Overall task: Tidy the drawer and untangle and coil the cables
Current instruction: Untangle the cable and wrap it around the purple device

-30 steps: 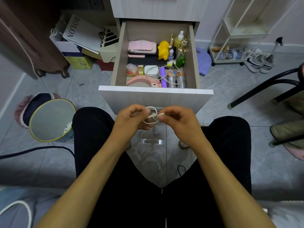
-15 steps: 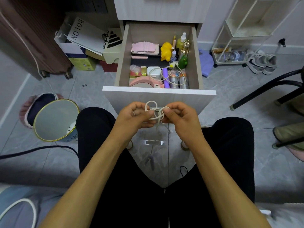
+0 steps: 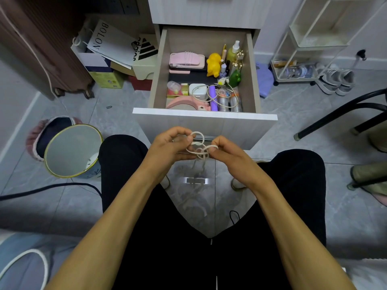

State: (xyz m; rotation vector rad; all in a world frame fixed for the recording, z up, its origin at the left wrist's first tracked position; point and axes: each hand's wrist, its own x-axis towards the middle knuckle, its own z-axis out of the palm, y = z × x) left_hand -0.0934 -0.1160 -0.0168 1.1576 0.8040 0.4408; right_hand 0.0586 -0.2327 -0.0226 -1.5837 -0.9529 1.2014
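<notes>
A tangled white cable (image 3: 199, 147) sits between both hands, at 6 o'clock from the open drawer (image 3: 205, 117). Left hand (image 3: 169, 148) and right hand (image 3: 227, 154) pinch its loops with curled fingers. Its hanging ends blur below.

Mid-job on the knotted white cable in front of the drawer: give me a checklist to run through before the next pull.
1. Left hand pinches the thin white cable: ok.
2. Right hand pinches the same cable: ok.
3. Knot undone: not ok, loops cross between the fingertips.
4. Hanging tail free of snags: cannot tell, blurred.
5. Pale wooden drawer open for the return: ok.
6. Second white cable in the drawer coiled: not ok, loose over the bottles.
</notes>
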